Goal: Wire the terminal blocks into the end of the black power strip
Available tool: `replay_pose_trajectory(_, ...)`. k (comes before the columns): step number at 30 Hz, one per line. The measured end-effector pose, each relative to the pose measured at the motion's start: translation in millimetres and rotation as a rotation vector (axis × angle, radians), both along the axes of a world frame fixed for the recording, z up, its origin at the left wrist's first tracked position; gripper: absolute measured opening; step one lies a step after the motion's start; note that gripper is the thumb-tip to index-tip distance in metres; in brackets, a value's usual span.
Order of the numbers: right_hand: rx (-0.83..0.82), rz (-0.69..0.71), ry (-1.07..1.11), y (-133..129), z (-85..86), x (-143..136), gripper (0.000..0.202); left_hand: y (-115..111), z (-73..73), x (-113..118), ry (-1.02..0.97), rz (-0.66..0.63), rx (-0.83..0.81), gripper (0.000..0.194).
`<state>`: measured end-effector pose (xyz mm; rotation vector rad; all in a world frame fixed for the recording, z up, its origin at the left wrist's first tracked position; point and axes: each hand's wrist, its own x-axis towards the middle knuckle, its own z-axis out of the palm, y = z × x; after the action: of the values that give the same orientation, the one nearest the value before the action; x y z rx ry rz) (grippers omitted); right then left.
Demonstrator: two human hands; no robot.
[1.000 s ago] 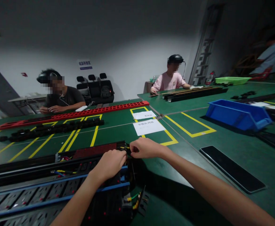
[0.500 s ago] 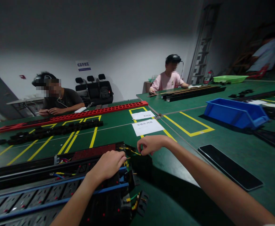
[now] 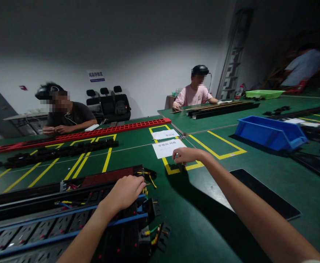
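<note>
My left hand (image 3: 128,191) is closed over the wired end of a black power strip (image 3: 127,232); its fingertips are turned away, and what they grip is hidden. A thin wire end pokes out by its thumb. My right hand (image 3: 186,156) hovers over the green table, fingers loosely bent and apart, with nothing visible in them. Beside the left hand, a yellow wire (image 3: 152,180) sticks out from the end of a dark-red-and-black strip (image 3: 107,176). Rows of sockets (image 3: 38,231) with red dots lie under my left forearm, between blue bars. A black end piece (image 3: 164,235) hangs from green and yellow wires.
Printed paper sheets (image 3: 165,148) lie ahead, by yellow tape outlines. To the right are a blue bin (image 3: 271,133) and a dark flat panel (image 3: 265,193). A long red grid rail (image 3: 113,129) crosses the table. Two people sit across it; another is farther back.
My right hand has left the yellow wire and moved right and slightly up. That wire now hangs free, bent downward. My left hand has stayed almost in place.
</note>
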<state>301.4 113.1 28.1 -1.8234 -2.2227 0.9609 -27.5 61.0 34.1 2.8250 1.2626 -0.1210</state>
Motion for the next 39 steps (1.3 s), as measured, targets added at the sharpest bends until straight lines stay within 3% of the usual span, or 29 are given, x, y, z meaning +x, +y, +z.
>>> replay_pose_trajectory(8,0.065,0.025,-0.119,2,-15.5,-11,0.04,-1,0.9,-1,0.006,0.004,-0.016,0.039)
replay_pose_trajectory(13,0.236,0.039,-0.219,-2,-10.5,-16,0.032,-1,-0.8,0,-0.005,0.004,-0.009,0.039)
replay_pose_trajectory(18,0.406,0.088,-0.253,-16,-0.5,-51,0.029,0,-1.7,2,-0.015,0.0,0.002,0.038)
replay_pose_trajectory(24,0.53,0.115,-0.346,-31,-8.1,-98,0.033,-1,-1.7,1,-0.016,0.004,0.012,0.036)
replay_pose_trajectory(31,0.603,0.018,-0.536,-25,-12.6,-85,0.037,1,-5.8,0,-0.048,-0.004,0.027,0.035)
replay_pose_trajectory(39,0.59,0.2,-0.512,-25,-22.2,-83,0.028,-1,-3.8,1,-0.013,-0.005,0.026,0.035)
